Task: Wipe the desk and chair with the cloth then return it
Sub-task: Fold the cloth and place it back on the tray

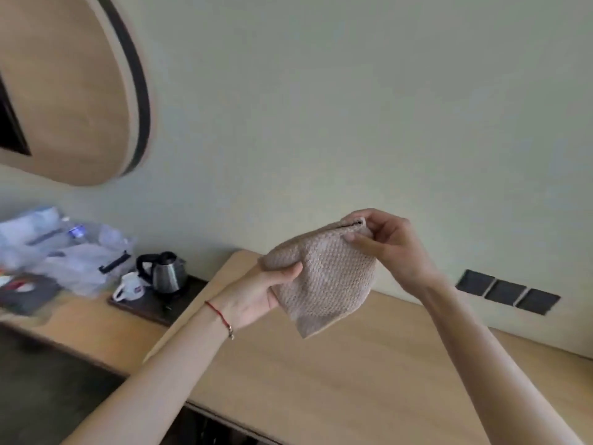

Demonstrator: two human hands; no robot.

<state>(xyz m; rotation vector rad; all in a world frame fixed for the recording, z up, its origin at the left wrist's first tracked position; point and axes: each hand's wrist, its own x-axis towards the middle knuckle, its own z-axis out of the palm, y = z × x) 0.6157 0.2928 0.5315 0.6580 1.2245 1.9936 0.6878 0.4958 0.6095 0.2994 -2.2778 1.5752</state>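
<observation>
Here, label by label, with the cloth as the landmark:

Cloth: a beige waffle-weave cloth (324, 277) held up in the air above the pale wooden surface (337, 387), touching it nowhere; folded over at the top, its lower corner hanging down toward the surface.

Left hand: the left hand (256, 295) grips the cloth's left edge, thumb across the front and fingers behind; a thin red string bracelet (219, 314) circles the wrist just below the cloth.

Right hand: the right hand (385, 240) pinches the cloth's upper right corner between thumb and fingertips, clenched on the folded edge.

Surface: bare wood lies directly under the cloth; its near edge runs diagonally below and to the left of the cloth.

Tray: well to the left of the cloth, a dark tray (154, 303) sits on a lower stretch of the surface; a steel kettle (165, 273) with a black handle stands on it; a white mug (128, 287) stands just beside the kettle.

Clutter: farther left of the cloth, clear plastic bags and packaging (64, 252), blurred, details not readable.

Wall: behind the cloth, a plain pale wall (353, 107); to the right of the cloth, a row of three dark switch plates (507, 292); high to the left of the cloth, a rounded tan panel (70, 91) with a dark rim.
</observation>
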